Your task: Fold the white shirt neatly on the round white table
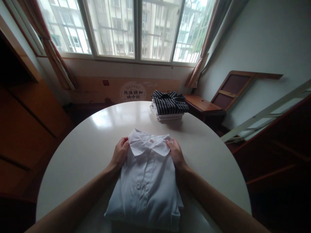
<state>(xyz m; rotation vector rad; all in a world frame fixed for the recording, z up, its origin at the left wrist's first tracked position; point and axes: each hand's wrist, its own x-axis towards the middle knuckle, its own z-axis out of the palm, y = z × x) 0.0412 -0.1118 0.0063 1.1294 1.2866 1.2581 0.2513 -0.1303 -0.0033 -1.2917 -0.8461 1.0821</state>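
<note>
A folded white shirt (145,184) lies on the round white table (92,142), collar facing away from me, buttons up. My left hand (120,154) grips the shirt's left shoulder edge beside the collar. My right hand (176,154) holds the right shoulder edge the same way. Both forearms reach in from the bottom of the view along the shirt's sides.
A stack of folded clothes (168,106) with a dark striped shirt on top sits at the table's far edge. Behind it are a wooden side table (202,105), a cardboard box (126,90) under the window, and wooden furniture on both sides.
</note>
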